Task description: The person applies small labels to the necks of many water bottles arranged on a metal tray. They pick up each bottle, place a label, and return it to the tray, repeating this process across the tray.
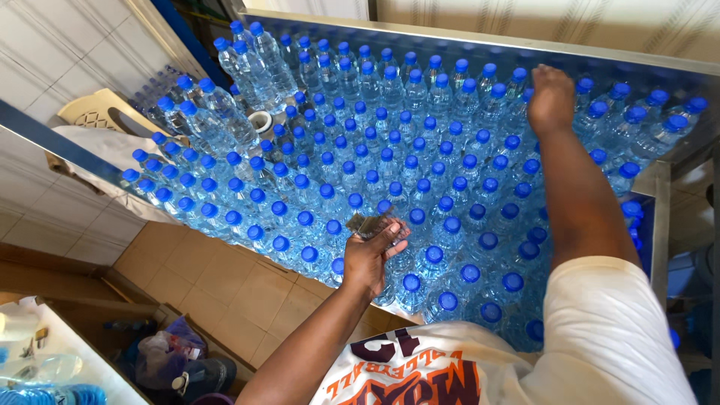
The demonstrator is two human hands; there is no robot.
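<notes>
Several clear plastic water bottles with blue caps (pixel 390 142) stand packed upright on a metal-edged table (pixel 660 187). My left hand (pixel 371 251) hovers over the near rows and pinches a small strip of clear plastic seals (pixel 367 223) between its fingers. My right hand (pixel 550 97) reaches far across the table and rests on the caps in the back right rows, fingers curled down; whether it grips a bottle is hidden.
A few bottles lie tilted on top of the pile at the back left (pixel 225 90), next to a white roll of tape (pixel 261 120). A beige plastic chair (pixel 105 112) stands to the left. Tiled floor (pixel 225 292) and a clutter of bags (pixel 180 360) lie below.
</notes>
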